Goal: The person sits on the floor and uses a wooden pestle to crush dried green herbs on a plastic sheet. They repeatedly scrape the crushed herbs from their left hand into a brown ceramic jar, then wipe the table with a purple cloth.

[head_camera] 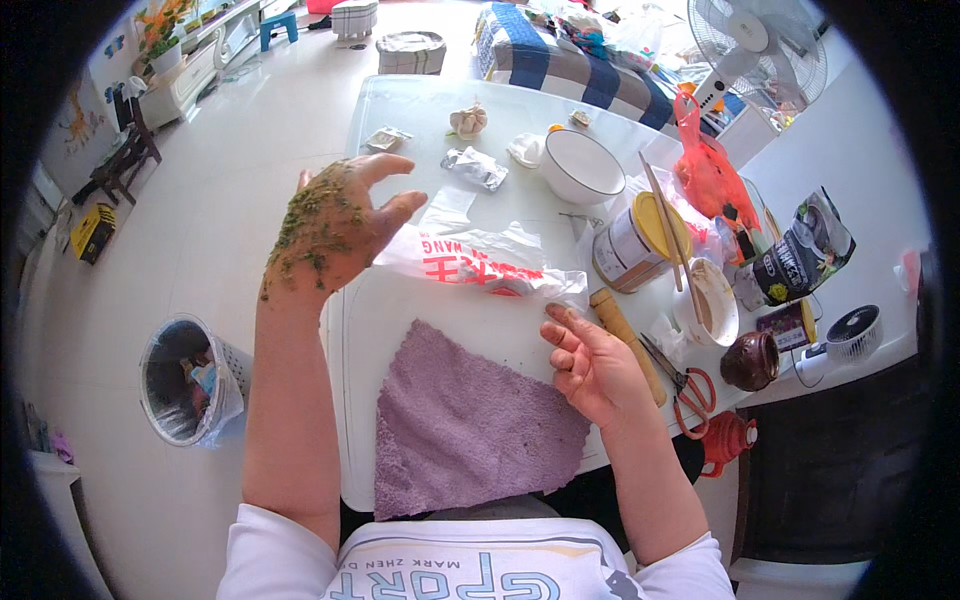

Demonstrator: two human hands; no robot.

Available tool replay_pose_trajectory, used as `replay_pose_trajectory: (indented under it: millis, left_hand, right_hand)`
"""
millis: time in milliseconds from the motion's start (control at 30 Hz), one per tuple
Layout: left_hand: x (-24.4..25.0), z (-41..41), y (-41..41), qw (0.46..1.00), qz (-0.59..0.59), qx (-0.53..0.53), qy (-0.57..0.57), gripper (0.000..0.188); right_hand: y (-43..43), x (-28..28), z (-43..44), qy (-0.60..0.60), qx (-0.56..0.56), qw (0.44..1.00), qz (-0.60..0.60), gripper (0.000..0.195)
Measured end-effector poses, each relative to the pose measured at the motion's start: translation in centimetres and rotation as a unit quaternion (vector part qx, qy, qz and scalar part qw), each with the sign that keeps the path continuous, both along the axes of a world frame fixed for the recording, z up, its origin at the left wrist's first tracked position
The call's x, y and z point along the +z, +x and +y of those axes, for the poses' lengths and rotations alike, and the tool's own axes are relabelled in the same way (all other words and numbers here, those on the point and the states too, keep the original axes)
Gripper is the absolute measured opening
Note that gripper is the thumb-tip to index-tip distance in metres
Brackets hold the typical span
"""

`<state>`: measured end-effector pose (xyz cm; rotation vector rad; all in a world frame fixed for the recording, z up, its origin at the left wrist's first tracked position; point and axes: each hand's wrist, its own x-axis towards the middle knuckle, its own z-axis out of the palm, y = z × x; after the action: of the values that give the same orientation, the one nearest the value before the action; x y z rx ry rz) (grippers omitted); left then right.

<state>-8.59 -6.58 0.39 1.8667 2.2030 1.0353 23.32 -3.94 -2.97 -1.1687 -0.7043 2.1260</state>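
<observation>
My left hand (341, 217) is raised at the table's left edge, its back and wrist coated with a crumbly green herb paste (311, 210). Its thumb and fingers are apart and hold nothing. Over the right part of the table is my right hand (600, 367), palm turned up, with fingers loosely bent and a little residue on the fingertips. A purple terry cloth (476, 427) lies flat in front of me, partly over the near table edge, next to my right wrist. Beyond it lies a crumpled white plastic bag (480, 262) with red print, between my two hands.
Right of my right hand lie a wooden rolling pin (626, 345) and scissors (682, 382). Behind them stand a yellow-lidded can (637, 240), a bowl with chopsticks (705, 300) and a white bowl (581, 165). Garlic (469, 120) sits farther back. A lined wastebasket (191, 382) stands on the left floor.
</observation>
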Motion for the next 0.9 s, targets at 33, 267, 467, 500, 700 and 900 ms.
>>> replay_pose_trajectory:
  millis: [33, 267, 467, 500, 700, 900]
  left_hand:
    - [0.3, 0.0, 0.6, 1.000, 0.009, 0.001, -0.007, 0.046]
    - [-0.6, 0.3, 1.8, 0.998, 0.022, -0.014, -0.051, 0.045]
    - [-1.0, 0.4, 2.6, 0.997, 0.031, -0.033, -0.063, 0.046]
    - [-1.0, 0.4, 2.7, 0.997, 0.034, -0.036, -0.067, 0.045]
    - [-1.4, 0.4, 2.8, 0.996, 0.043, -0.034, -0.064, 0.044]
    - [-1.4, 1.0, 2.6, 0.996, 0.039, -0.031, -0.080, 0.045]
  right_hand:
    - [-0.1, -0.3, 0.0, -0.016, -0.031, 0.999, 0.016, 0.023]
    - [-1.4, -1.9, 2.3, -0.041, -0.122, 0.991, 0.020, 0.015]
    - [-2.0, -3.3, 4.4, 0.000, -0.156, 0.988, -0.007, 0.014]
    - [-2.3, -3.2, 4.4, 0.006, -0.156, 0.988, -0.010, 0.014]
    - [-4.0, -3.5, 5.8, 0.034, -0.153, 0.987, -0.046, 0.014]
    - [-4.2, -3.1, 7.0, 0.036, -0.164, 0.983, -0.075, 0.014]
